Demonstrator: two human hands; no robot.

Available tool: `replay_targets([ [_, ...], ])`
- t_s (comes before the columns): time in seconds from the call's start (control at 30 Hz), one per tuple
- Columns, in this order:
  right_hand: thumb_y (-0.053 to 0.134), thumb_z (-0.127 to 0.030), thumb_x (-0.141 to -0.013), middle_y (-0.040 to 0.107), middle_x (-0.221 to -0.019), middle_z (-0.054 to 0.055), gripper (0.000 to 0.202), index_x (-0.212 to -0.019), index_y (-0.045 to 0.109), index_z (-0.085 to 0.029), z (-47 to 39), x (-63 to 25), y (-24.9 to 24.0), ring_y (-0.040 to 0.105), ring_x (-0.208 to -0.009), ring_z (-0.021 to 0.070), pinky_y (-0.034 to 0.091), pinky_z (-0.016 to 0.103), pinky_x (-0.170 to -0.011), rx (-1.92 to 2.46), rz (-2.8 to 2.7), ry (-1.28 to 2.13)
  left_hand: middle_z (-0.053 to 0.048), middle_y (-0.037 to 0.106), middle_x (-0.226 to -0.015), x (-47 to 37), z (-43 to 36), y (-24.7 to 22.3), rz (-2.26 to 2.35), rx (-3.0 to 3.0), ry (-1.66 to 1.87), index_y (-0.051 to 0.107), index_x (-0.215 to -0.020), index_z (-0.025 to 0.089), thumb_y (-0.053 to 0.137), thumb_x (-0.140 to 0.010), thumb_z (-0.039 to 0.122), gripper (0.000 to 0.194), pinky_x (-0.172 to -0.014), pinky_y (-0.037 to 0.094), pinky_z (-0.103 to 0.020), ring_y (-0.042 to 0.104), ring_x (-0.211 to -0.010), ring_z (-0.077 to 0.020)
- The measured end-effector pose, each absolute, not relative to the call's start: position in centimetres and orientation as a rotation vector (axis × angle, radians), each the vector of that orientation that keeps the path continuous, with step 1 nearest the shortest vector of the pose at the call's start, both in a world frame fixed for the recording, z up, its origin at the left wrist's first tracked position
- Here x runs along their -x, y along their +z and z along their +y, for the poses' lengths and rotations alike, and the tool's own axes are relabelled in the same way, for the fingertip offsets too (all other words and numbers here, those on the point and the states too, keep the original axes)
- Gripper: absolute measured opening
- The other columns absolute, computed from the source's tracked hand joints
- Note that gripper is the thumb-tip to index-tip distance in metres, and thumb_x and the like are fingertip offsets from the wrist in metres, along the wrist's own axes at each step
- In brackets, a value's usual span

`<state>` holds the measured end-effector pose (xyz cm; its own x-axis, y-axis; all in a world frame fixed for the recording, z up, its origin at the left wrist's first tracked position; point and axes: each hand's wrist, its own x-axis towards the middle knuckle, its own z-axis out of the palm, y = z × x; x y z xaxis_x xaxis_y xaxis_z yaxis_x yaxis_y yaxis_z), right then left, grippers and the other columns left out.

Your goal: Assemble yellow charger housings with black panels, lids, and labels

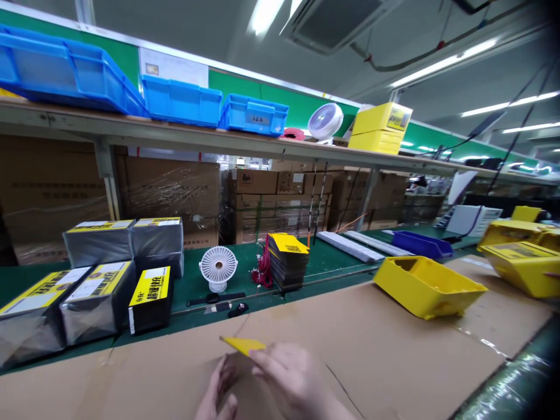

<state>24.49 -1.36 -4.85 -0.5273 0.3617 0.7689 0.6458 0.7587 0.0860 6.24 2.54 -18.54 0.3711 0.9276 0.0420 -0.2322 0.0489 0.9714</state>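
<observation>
Over the cardboard sheet point(376, 361), my right hand point(289, 373) pinches a thin yellow card point(245, 344) by its right end. The card is tilted and its left end points away from my fingers. My left hand point(219, 388) is just below the card, thumb and fingers apart, with nothing visible in it. Beyond the hands stands a stack of dark cards or flat packs with a yellow top point(289, 244). A small white fan point(218, 268) stands left of that stack.
Black-and-yellow boxes point(151, 297) are grouped at the left, some plastic-wrapped. A yellow plastic housing point(429, 286) lies on the cardboard at the right, with several more beyond it. Blue bins point(254, 115) line the overhead shelf. A dark strap point(214, 298) lies near the fan.
</observation>
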Motion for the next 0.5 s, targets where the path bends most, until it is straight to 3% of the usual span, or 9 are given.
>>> replay_targets([
  [0.07, 0.054, -0.01, -0.086, 0.072, -0.09, 0.011, 0.027, -0.113, 0.059, -0.01, -2.5, -25.1, -4.4, 0.068, -0.085, 0.0185, 0.056, 0.029, -0.073, 0.687, -2.043, -0.586, -0.023, 0.055, -0.127, -6.2, 2.9, -19.2, 0.726, -1.113, 1.009, 0.044, -0.132, 0.015, 0.065, -0.055, 0.077, 0.101, -0.109, 0.029, -0.047, 0.046, -0.125, -0.0377],
  [0.17, 0.055, -0.012, -0.087, 0.071, -0.099, 0.014, 0.031, -0.117, 0.058, -0.008, -3.9, -25.4, -3.8, 0.064, -0.102, 0.0224, 0.055, 0.034, -0.085, 0.602, -1.977, -0.702, -0.024, 0.055, -0.127, -5.7, 2.7, -19.5, 0.683, -1.022, 0.972, 0.038, -0.136, 0.014, 0.065, -0.062, 0.072, 0.097, -0.108, 0.029, -0.045, 0.05, -0.122, -0.0351],
  [0.33, 0.056, -0.004, -0.083, 0.07, -0.077, 0.007, 0.029, -0.11, 0.061, -0.012, -4.1, -24.7, -3.8, 0.065, -0.065, 0.0161, 0.054, 0.028, -0.059, 0.928, -1.947, -0.52, -0.018, 0.05, -0.137, -5.2, 1.4, -18.8, 0.528, -0.833, 0.918, 0.037, -0.138, 0.023, 0.059, -0.07, 0.069, 0.085, -0.109, 0.025, -0.047, 0.049, -0.124, -0.0326],
  [0.5, 0.061, -0.013, -0.084, 0.073, -0.092, 0.01, 0.032, -0.117, 0.059, -0.011, -4.4, -22.3, -7.1, 0.07, -0.083, 0.0183, 0.058, 0.026, -0.069, 0.579, -2.084, -0.448, -0.015, 0.057, -0.13, -5.7, 0.4, -17.6, 0.266, -0.512, 0.946, 0.057, -0.123, 0.026, 0.061, -0.061, 0.076, 0.079, -0.107, 0.027, -0.05, 0.051, -0.121, -0.0347],
])
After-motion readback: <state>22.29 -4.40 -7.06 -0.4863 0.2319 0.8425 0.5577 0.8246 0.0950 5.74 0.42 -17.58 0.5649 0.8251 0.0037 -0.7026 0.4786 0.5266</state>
